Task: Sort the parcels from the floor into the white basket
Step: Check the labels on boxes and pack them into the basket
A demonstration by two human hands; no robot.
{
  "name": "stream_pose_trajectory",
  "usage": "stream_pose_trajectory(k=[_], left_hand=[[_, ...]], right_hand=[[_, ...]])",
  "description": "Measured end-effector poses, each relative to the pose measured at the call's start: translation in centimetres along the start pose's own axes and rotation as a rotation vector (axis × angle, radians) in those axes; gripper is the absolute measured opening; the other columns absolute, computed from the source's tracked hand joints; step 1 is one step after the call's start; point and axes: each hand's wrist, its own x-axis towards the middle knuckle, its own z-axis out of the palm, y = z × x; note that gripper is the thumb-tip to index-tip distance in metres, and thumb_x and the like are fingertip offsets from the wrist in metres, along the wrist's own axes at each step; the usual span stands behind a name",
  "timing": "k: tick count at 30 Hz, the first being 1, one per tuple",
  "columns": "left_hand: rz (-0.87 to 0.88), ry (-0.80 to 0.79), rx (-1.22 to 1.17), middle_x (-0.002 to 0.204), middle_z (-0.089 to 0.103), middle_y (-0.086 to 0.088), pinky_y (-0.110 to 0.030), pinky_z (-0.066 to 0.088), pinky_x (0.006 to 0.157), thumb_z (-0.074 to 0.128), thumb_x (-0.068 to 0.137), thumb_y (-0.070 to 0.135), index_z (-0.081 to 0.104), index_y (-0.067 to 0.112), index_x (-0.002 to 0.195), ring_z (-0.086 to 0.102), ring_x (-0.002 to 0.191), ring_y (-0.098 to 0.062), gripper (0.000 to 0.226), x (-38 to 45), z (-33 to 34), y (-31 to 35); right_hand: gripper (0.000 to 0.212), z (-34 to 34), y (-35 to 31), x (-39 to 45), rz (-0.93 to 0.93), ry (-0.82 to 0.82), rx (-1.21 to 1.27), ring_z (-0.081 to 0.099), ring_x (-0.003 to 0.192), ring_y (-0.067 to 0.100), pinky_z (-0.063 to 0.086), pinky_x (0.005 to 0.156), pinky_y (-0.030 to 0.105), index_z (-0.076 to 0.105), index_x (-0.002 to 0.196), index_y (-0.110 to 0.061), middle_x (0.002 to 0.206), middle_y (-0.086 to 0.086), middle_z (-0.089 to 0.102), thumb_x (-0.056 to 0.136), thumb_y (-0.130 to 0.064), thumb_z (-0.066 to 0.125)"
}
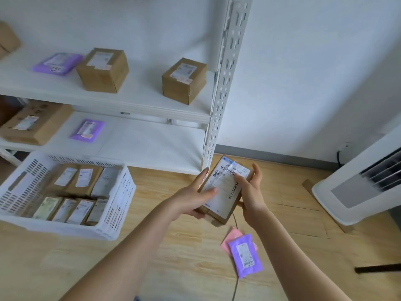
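Over the wooden floor, beside the shelf's corner post, the left hand and right hand grasp a brown parcel, right of the white basket.

A parcel is held between the left hand and right hand, above the floor and just before the shelf post. The basket sits on the floor to its left, below the shelves, with parcels in rows inside. Two flat mailers lie overlapping on the floor below the hands, and a standing unit is at the right by the wall.
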Motion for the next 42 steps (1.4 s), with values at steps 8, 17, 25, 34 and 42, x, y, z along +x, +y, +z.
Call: stream_pose_trajectory(k=[8,17,25,34,42], left_hand=[[0.11,0.195,0.264,0.077,0.068,-0.003,-0.038,0.059,0.073,0.037,0.085,0.062,0.003,0.073,0.125,0.071,0.064,-0.026,0.054,-4.8,-11.4,-2.8],[0.164,0.18,0.33,0.129,0.051,0.011,-0.028,0.059,0.063,0.029,0.096,0.051,0.006,0.066,0.133,0.064,0.051,-0.013,0.047,-8.1,-20.5,-8.0],[0.152,0.143,0.634,0.119,0.063,-0.001,-0.027,0.043,0.048,0.021,0.096,0.053,-0.007,0.063,0.135,0.06,0.063,-0.015,0.049,-6.8,-28.3,-10.1],[0.113,0.366,0.524,0.057,0.043,0.0,-0.025,0.029,0.044,0.024,0.098,0.043,0.004,0.061,0.137,0.043,0.048,-0.014,0.047,-2.8,-41.4,-12.9],[0.083,0.374,0.424,0.058,0.047,0.003,-0.016,0.03,0.038,0.029,0.096,0.049,0.012,0.066,0.134,0.043,0.044,-0.009,0.045,-1.8,-52.5,-16.8]], right_hand=[[0.062,12.7,-0.5,-2.0,0.002,-0.02,-0.047,0.054,0.099,0.015,0.045,0.068,0.033,0.008,0.14,-0.049,0.127,-0.009,0.047,0.094,-0.029,0.045],[0.05,24.1,1.4,-2.8,0.052,-0.059,-0.082,0.056,0.09,0.021,0.047,0.066,0.037,0.028,0.133,-0.043,0.113,0.0,0.056,0.089,-0.027,0.044],[0.048,31.9,2.0,0.2,0.02,-0.169,-0.102,0.059,0.084,0.018,0.052,0.058,0.031,0.022,0.138,-0.038,0.113,-0.001,0.052,0.096,-0.023,0.039],[0.046,44.7,2.3,5.8,0.117,-0.274,-0.068,0.066,0.084,0.019,0.056,0.059,0.031,0.034,0.136,-0.039,0.103,0.0,0.065,0.095,-0.019,0.04],[0.043,55.7,3.5,6.9,0.137,-0.361,-0.134,0.063,0.094,0.018,0.056,0.06,0.026,0.042,0.119,-0.054,0.109,-0.009,0.058,0.097,-0.017,0.038]])
